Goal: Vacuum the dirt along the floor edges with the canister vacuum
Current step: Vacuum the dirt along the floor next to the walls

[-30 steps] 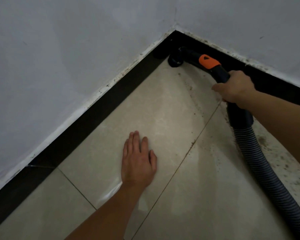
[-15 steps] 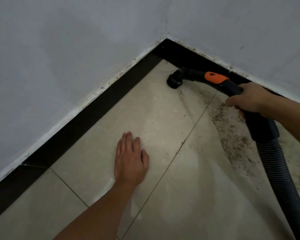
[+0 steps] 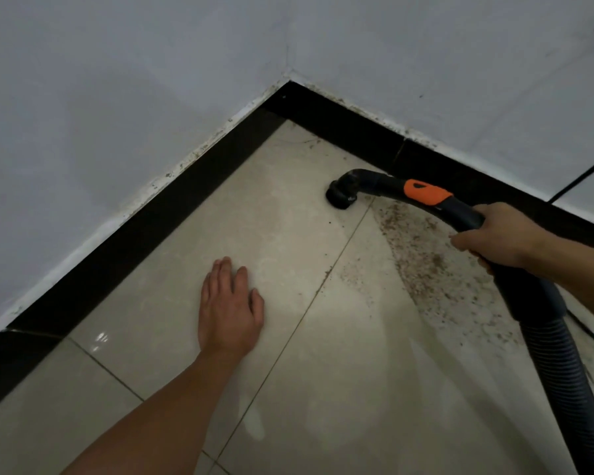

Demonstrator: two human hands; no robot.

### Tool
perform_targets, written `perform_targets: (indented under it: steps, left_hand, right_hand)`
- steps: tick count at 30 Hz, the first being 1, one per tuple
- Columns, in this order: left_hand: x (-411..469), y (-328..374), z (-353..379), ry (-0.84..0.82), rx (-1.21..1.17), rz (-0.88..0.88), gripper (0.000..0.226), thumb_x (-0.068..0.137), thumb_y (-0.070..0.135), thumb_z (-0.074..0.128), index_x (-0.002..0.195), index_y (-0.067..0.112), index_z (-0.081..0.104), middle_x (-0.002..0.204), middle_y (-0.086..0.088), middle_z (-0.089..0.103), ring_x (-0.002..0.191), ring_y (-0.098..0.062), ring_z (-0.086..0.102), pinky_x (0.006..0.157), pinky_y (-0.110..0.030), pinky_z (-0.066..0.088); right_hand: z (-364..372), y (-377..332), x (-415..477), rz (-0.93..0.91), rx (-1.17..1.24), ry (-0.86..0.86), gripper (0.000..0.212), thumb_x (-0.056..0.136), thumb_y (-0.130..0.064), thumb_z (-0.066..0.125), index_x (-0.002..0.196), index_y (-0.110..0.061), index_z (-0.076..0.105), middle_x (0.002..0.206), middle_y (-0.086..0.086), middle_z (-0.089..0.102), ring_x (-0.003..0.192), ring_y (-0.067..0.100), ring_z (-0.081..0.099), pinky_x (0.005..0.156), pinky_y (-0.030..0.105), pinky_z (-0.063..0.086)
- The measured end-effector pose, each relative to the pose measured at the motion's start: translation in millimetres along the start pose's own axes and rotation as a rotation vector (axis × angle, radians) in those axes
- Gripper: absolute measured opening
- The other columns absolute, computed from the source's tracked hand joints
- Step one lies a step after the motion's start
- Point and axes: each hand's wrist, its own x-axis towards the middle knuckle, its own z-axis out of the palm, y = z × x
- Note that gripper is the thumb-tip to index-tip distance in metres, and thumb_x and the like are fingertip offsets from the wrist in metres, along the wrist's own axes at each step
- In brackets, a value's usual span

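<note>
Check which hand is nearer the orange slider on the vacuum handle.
Right. The right hand grips the handle just behind the orange slider; the left hand lies flat on the floor tile, well away.

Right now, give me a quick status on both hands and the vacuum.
Left hand flat on tile, empty. Right hand gripping vacuum handle. Nozzle down near baseboard. Dirt patch uncleared; nothing blocking.

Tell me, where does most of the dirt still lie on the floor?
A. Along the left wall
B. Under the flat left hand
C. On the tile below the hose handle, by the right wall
C: the dark speckled dirt spreads beneath the hose handle gripped by the right hand.
</note>
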Motion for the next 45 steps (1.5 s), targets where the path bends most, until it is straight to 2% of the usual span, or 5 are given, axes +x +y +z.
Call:
perform_targets:
  steps: [8,19,24,36,45]
  left_hand:
    - [-0.7,1.7,0.1,-0.023,0.041,-0.010,0.056,0.091,0.035,0.030,0.132,0.004,0.051,0.143,-0.024,0.043,0.136,-0.036,0.035,0.112,-0.046,0.030]
    - [0.2,0.7,1.0,0.002,0.001,0.001,0.055,0.090,0.034,0.034,0.129,0.002,0.055,0.142,-0.025,0.045,0.135,-0.036,0.039,0.113,-0.047,0.032]
    - [0.9,-0.7,1.9,0.009,0.002,0.010,0.054,0.091,0.034,0.035,0.129,0.003,0.055,0.142,-0.024,0.045,0.135,-0.036,0.039,0.113,-0.046,0.031]
    - [-1.1,3.0,-6.3,-0.019,-0.008,-0.009,0.057,0.090,0.035,0.032,0.129,0.002,0.056,0.143,-0.024,0.044,0.137,-0.035,0.038,0.113,-0.046,0.030]
    - [-0.6,2.3,-7.7,-0.032,-0.010,-0.006,0.060,0.090,0.037,0.030,0.130,0.001,0.056,0.142,-0.025,0.045,0.136,-0.036,0.039,0.112,-0.047,0.032]
  right_hand:
    - [30.8,-1.5,-21.1,-0.202,-0.193,0.149,0.028,0.092,-0.047,0.057,0.100,-0.021,0.052,0.072,0.006,0.063,0.060,0.023,0.063,0.058,0.035,0.052]
    - [89.5,-136.1,52.7,-0.506,-0.648,0.422,0.032,0.097,-0.039,0.050,0.119,-0.016,0.041,0.072,0.003,0.049,0.048,0.018,0.039,0.043,0.027,0.023]
    - [103.8,-151.6,60.9,-0.462,-0.726,0.449,0.039,0.096,-0.025,0.053,0.128,-0.013,0.035,0.076,0.006,0.049,0.046,0.020,0.034,0.045,0.031,0.027]
    - [65.7,-139.3,41.7,-0.406,-0.662,0.439,0.035,0.098,-0.030,0.050,0.127,-0.015,0.040,0.067,0.002,0.043,0.048,0.019,0.039,0.045,0.029,0.020]
    - [28.4,-168.5,38.3,-0.475,-0.668,0.625,0.036,0.097,-0.028,0.051,0.128,-0.011,0.042,0.090,0.014,0.065,0.059,0.028,0.042,0.049,0.033,0.024]
